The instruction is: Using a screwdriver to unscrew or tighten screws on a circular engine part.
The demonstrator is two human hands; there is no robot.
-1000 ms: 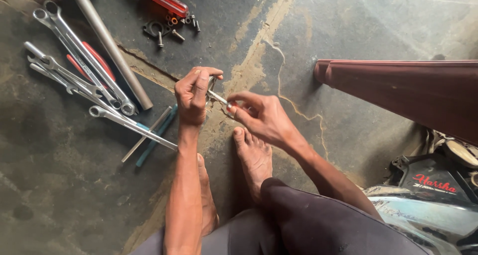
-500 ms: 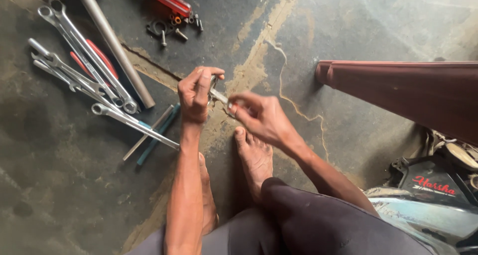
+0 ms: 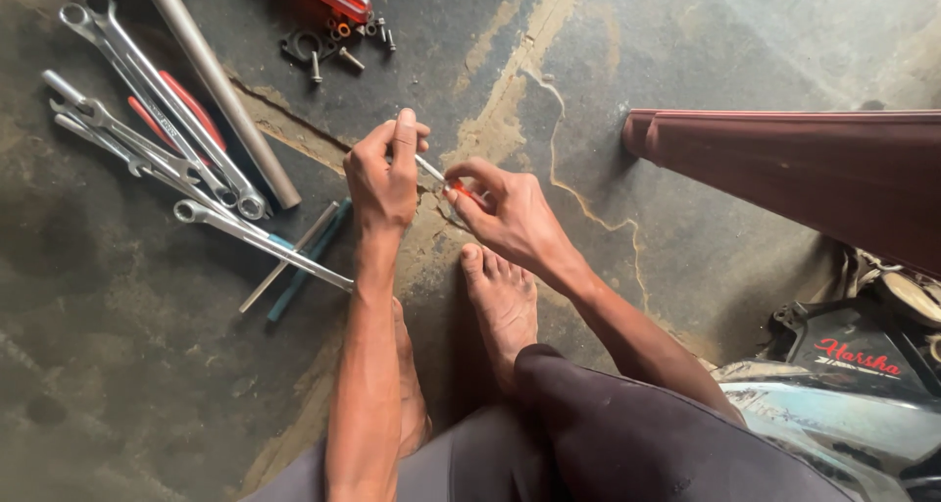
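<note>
Both hands met over the cracked concrete floor (image 3: 686,51): the left hand (image 3: 384,174) pinched one end of a thin metal rod (image 3: 429,167), the right hand (image 3: 502,213) gripped its red-tipped end. It ran slantwise between them. Spanners (image 3: 147,149) lay left of the left hand; the rod's middle was hard to make out.

Bare forearms without sleeves, bare feet (image 3: 500,301), dark maroon trousers (image 3: 627,433) over the knees
</note>
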